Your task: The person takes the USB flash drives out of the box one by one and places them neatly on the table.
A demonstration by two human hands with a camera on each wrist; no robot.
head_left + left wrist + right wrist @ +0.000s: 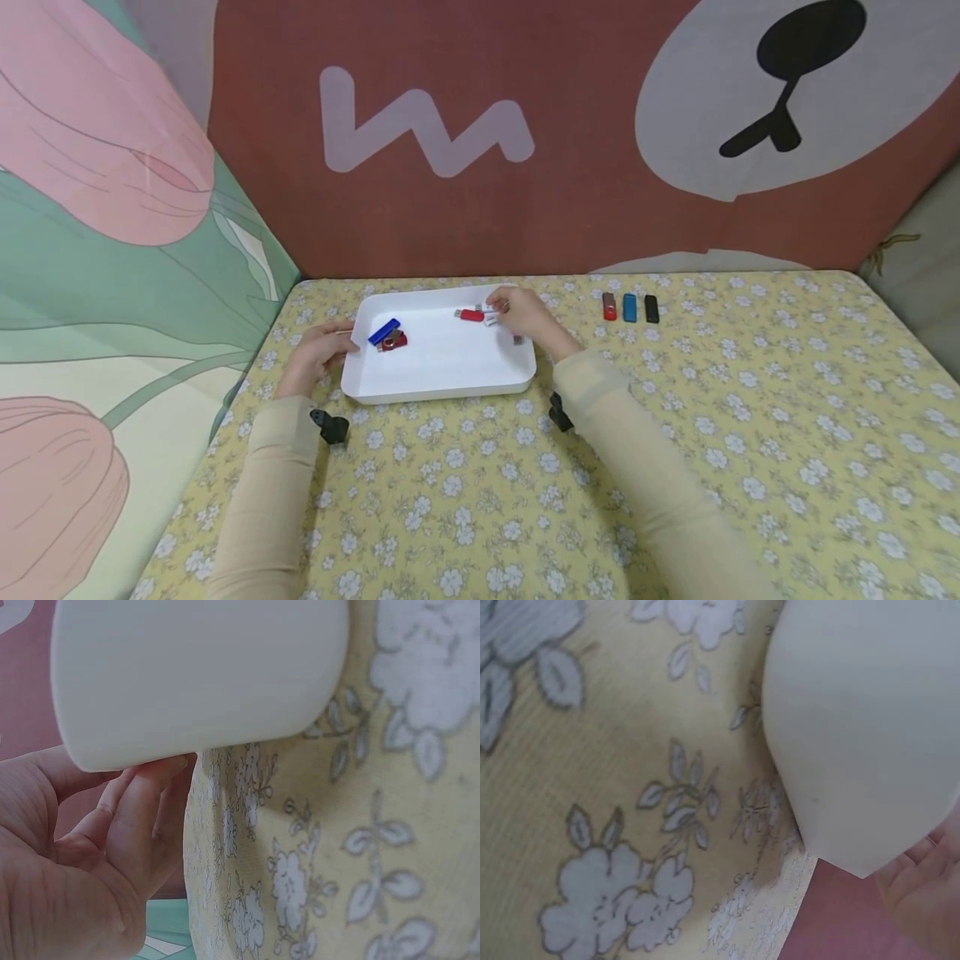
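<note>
A white tray (427, 367) stands on the table with several USB flash drives in it. My left hand (321, 354) grips its left end; the left wrist view shows thumb and fingers at the tray's edge. My right hand (525, 315) reaches over the tray's far right part, its thumb and fingertips pinching a white flash drive (491, 319), partly hidden by the fingers. Beside the fingertips lies a red flash drive (472, 315). At the tray's left side, a blue flash drive (384, 332) lies against a red one with a metal cover (393, 340).
Outside the tray, to the right, a red flash drive (609, 306), a light blue one (630, 307) and a black one (652, 309) lie in a row. A flowered yellow cloth (465, 500) covers the table. A printed brown backdrop (570, 208) rises behind its far edge.
</note>
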